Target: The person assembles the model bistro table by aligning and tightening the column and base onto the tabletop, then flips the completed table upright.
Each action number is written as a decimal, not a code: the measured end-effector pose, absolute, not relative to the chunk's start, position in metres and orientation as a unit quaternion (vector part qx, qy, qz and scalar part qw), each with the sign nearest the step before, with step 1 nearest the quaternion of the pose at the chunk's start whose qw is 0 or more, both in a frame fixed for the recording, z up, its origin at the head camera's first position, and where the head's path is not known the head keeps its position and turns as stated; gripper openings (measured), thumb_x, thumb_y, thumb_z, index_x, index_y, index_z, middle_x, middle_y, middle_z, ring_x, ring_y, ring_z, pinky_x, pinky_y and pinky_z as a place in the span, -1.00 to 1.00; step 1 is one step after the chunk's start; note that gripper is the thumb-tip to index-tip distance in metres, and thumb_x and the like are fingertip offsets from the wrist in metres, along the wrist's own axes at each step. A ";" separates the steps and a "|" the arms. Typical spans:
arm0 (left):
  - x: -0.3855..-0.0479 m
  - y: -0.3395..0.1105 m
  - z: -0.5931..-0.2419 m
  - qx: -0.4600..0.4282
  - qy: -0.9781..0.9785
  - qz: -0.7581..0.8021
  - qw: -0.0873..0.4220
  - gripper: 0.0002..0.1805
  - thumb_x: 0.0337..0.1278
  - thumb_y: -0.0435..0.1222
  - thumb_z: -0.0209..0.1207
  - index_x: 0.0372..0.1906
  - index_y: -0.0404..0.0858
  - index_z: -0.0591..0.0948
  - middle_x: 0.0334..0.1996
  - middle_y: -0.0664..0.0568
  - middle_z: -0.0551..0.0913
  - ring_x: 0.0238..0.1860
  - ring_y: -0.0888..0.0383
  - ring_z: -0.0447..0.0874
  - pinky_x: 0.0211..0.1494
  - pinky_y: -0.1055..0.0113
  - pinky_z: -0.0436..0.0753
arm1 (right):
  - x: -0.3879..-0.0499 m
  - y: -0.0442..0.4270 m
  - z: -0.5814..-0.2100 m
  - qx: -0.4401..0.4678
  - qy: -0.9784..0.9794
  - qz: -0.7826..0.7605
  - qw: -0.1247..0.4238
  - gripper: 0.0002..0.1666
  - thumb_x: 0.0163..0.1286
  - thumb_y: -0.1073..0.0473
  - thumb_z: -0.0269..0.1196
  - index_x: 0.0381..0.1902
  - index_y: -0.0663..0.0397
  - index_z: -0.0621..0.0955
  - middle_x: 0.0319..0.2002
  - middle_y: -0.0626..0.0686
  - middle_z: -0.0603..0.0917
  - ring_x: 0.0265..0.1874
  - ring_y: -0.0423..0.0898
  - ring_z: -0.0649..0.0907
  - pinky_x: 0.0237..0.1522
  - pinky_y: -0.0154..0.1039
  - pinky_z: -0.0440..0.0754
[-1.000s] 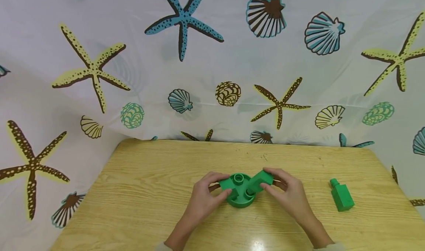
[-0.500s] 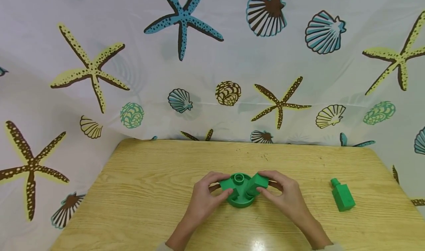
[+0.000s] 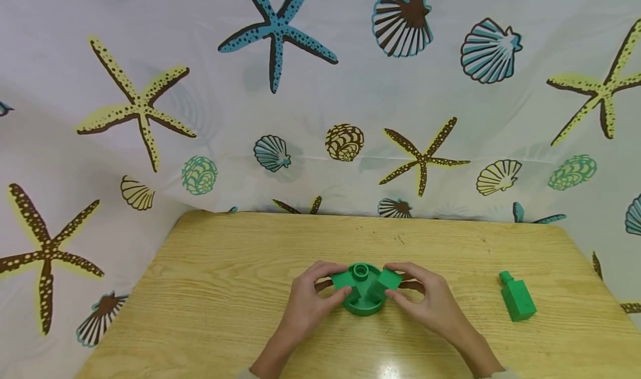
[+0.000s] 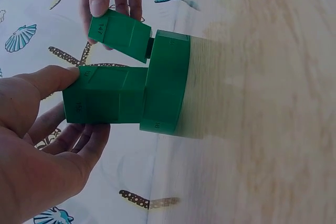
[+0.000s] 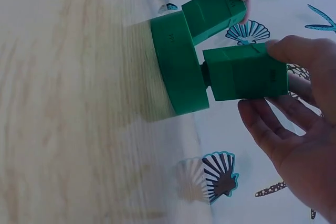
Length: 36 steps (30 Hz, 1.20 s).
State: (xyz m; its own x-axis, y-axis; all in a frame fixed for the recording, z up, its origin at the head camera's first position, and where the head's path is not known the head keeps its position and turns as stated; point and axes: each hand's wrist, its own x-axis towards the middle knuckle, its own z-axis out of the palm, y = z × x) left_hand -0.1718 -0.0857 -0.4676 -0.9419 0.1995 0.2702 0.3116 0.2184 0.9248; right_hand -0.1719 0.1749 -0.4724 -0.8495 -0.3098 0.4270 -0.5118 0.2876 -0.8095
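On the table stands a round green base (image 3: 364, 312) with a raised rim and a threaded ring socket (image 3: 360, 271) at its back. My left hand (image 3: 311, 295) grips a green block (image 3: 343, 279) at the base's left side, its body down against the base in the left wrist view. Thumb and fingers of my right hand (image 3: 425, 296) pinch a second green block (image 5: 244, 72) on the right. This one leans slightly, and a bit of its narrow dark neck (image 5: 205, 74) shows between block and base. Its socket is hidden in the head view.
A third green block (image 3: 518, 301) with a threaded neck lies on its side to the right of my right hand. The wooden table (image 3: 240, 251) ends at the back against a white curtain (image 3: 320, 184) printed with starfish and shells.
My right hand has moved left with its green block, which tilted outward before and now stands nearer upright over the base. My left hand and its block have stayed put.
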 end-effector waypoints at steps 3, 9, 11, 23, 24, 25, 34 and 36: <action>-0.172 -0.086 -0.468 -0.165 -0.778 -0.605 0.045 -0.64 0.16 -0.41 0.45 0.07 -0.19 0.73 0.00 -0.05 0.66 0.11 -0.02 0.66 0.17 0.20 0.69 | -0.172 0.174 -0.473 0.261 -0.803 0.526 0.101 -0.51 0.28 0.18 0.51 0.16 -0.06 0.67 0.08 -0.02 0.72 -0.14 -0.06 0.72 -0.11 -0.08 0.79; -0.171 -0.085 -0.467 -0.163 -0.778 -0.606 0.041 -0.66 0.17 -0.38 0.45 0.07 -0.20 0.73 0.01 -0.05 0.66 0.11 -0.02 0.66 0.17 0.18 0.69 | -0.171 0.179 -0.470 0.290 -0.792 0.532 0.076 -0.51 0.34 0.29 0.43 0.23 0.08 0.65 0.11 0.09 0.70 0.02 -0.07 0.69 0.00 -0.05 0.75; -0.171 -0.084 -0.468 -0.161 -0.777 -0.607 0.040 -0.66 0.17 -0.38 0.45 0.06 -0.20 0.73 0.01 -0.06 0.66 0.11 -0.02 0.66 0.17 0.16 0.69 | -0.171 0.182 -0.469 0.301 -0.786 0.537 0.061 -0.50 0.39 0.39 0.36 0.27 0.14 0.63 0.17 0.15 0.67 0.13 -0.05 0.67 0.07 -0.06 0.72; -0.170 -0.085 -0.466 -0.154 -0.775 -0.612 0.037 -0.66 0.16 -0.39 0.46 0.06 -0.24 0.73 0.01 -0.06 0.66 0.11 -0.04 0.65 0.17 0.20 0.69 | -0.172 0.176 -0.471 0.281 -0.789 0.541 0.078 -0.55 0.34 0.25 0.45 0.18 0.05 0.68 0.06 -0.03 0.72 0.03 -0.05 0.71 -0.03 -0.12 0.77; -0.170 -0.085 -0.465 -0.154 -0.774 -0.613 0.036 -0.66 0.16 -0.39 0.46 0.06 -0.24 0.73 0.00 -0.06 0.66 0.11 -0.04 0.65 0.17 0.19 0.69 | -0.172 0.174 -0.472 0.282 -0.791 0.536 0.085 -0.54 0.33 0.24 0.47 0.18 0.03 0.68 0.05 -0.04 0.72 -0.01 -0.05 0.71 -0.09 -0.13 0.78; -0.170 -0.085 -0.465 -0.154 -0.774 -0.613 0.035 -0.66 0.16 -0.39 0.46 0.06 -0.24 0.73 0.01 -0.06 0.66 0.11 -0.04 0.65 0.17 0.18 0.69 | -0.172 0.172 -0.472 0.284 -0.795 0.529 0.092 -0.53 0.32 0.23 0.47 0.18 0.01 0.68 0.04 -0.05 0.71 -0.04 -0.06 0.71 -0.15 -0.16 0.79; -0.172 -0.088 -0.468 -0.162 -0.772 -0.614 0.036 -0.64 0.17 -0.39 0.45 0.08 -0.26 0.73 0.02 -0.05 0.66 0.11 -0.03 0.66 0.17 0.19 0.69 | -0.179 0.160 -0.470 0.306 -0.814 0.481 0.116 -0.52 0.27 0.20 0.50 0.15 0.10 0.70 0.10 0.00 0.71 -0.11 -0.11 0.71 -0.24 -0.22 0.77; -0.173 -0.088 -0.469 -0.165 -0.772 -0.613 0.037 -0.64 0.18 -0.37 0.45 0.09 -0.25 0.72 0.02 -0.05 0.66 0.11 -0.04 0.66 0.16 0.18 0.70 | -0.180 0.161 -0.468 0.315 -0.804 0.495 0.096 -0.51 0.29 0.23 0.49 0.17 0.18 0.68 0.13 0.09 0.71 -0.01 -0.06 0.72 -0.11 -0.17 0.78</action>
State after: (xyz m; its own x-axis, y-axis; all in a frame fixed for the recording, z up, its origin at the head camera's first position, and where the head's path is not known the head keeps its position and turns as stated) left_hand -0.1728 -0.0883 -0.4689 -0.9428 0.2092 0.2595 0.3000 0.1932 0.9342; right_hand -0.1802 0.1606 -0.4679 -0.7831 -0.4110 0.4667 -0.6017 0.3113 -0.7356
